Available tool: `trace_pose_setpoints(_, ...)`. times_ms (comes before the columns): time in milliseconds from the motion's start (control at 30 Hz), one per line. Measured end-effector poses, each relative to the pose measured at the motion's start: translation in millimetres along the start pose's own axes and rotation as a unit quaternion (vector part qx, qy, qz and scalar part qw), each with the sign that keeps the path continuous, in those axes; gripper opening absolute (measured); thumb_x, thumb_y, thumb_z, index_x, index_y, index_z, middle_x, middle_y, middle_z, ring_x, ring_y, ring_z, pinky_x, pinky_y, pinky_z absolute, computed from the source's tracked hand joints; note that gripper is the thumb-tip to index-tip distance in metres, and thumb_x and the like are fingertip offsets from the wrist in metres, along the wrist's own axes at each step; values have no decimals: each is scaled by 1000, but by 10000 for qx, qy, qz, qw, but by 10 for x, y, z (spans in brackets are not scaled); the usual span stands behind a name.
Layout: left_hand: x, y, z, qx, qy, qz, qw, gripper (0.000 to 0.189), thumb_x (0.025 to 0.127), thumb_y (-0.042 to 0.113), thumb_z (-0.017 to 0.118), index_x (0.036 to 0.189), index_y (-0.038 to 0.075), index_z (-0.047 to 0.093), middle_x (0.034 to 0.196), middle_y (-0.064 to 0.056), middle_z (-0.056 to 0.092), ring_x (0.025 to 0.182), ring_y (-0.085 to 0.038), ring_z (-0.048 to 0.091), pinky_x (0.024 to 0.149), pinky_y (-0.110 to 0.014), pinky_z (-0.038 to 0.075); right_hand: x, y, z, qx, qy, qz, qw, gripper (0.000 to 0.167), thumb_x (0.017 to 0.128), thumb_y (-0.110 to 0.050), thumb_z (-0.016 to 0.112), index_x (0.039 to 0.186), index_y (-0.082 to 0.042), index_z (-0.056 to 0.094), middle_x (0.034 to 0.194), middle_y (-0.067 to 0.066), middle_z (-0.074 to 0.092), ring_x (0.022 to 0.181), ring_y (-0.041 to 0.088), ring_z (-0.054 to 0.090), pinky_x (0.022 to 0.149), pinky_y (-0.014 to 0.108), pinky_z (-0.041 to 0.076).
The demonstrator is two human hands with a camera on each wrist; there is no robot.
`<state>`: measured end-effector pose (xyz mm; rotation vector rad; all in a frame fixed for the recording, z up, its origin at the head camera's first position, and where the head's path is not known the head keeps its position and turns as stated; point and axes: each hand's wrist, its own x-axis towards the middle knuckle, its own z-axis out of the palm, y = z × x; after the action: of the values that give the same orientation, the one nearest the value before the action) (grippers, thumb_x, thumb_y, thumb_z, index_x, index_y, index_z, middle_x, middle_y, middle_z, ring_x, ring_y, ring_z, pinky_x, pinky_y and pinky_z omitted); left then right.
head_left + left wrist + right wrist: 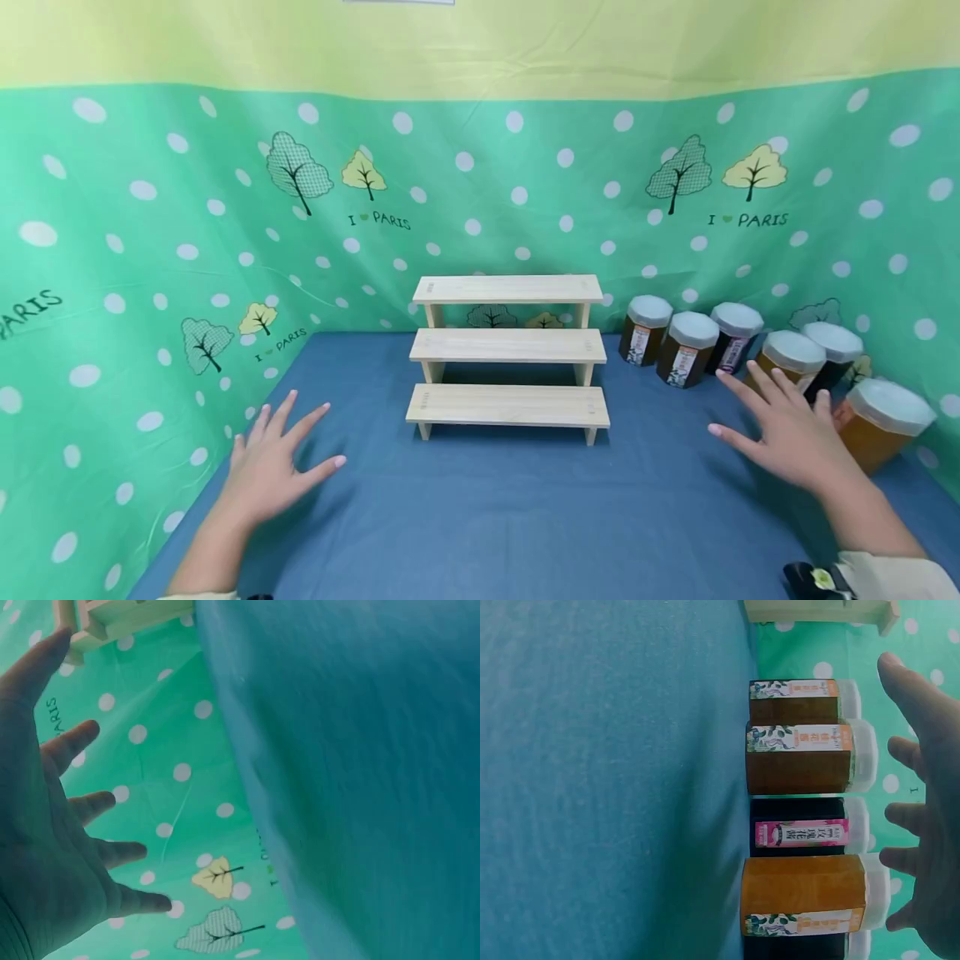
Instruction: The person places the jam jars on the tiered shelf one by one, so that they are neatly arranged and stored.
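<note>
My left hand (264, 473) hovers over the left side of the blue table with its fingers spread and nothing in it. On the right, my right hand (793, 432) is also spread and holds nothing; it overlaps some of the jars in the head view. Several white-lidded jars stand there: a brown jar (645, 332) nearest the rack, another brown jar (686, 350) beside it, a dark jar with a pink label (799, 826), an amber jar (804, 886), another dark jar (832, 354) partly hidden, and a large amber jar (879, 427) at the far right.
A three-tier wooden rack (508, 404) stands at the middle back of the blue-covered table (510, 517). Behind and along the sides hangs a green dotted cloth (517, 179) printed with trees. A dark band (813, 579) sits at the right wrist.
</note>
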<state>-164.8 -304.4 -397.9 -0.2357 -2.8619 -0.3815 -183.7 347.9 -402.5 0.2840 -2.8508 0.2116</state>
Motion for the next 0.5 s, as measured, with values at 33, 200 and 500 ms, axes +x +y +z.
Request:
trace_pose_setpoints(33,15,12,2,-154,-17,-8,9999,81,82,61,68,149,27,41,158,-22,18,136,-61,13,91,-86,8,-2,3,-7,30,44,-25,10000,88,87,-58,65,157,-26,22,155,30,18,137,57,15,93,83,-9)
trace_pose_setpoints(200,84,68,12,-869,-50,26,9962,78,85,53,70,151,24,39,159,-22,15,136,-59,16,91,-84,17,2,11,-43,268,264,-135,9992,87,87,-55,66,157,-26,23,156,28,18,137,57,16,97,81,-7)
trace_pose_setpoints(500,199,165,50,-1959,-227,-47,9803,73,89,43,70,151,22,39,160,-19,13,139,-55,13,94,-81,21,-6,37,-89,1029,359,-171,9939,85,90,-43,69,157,-23,21,155,31,15,134,60,17,101,79,-3)
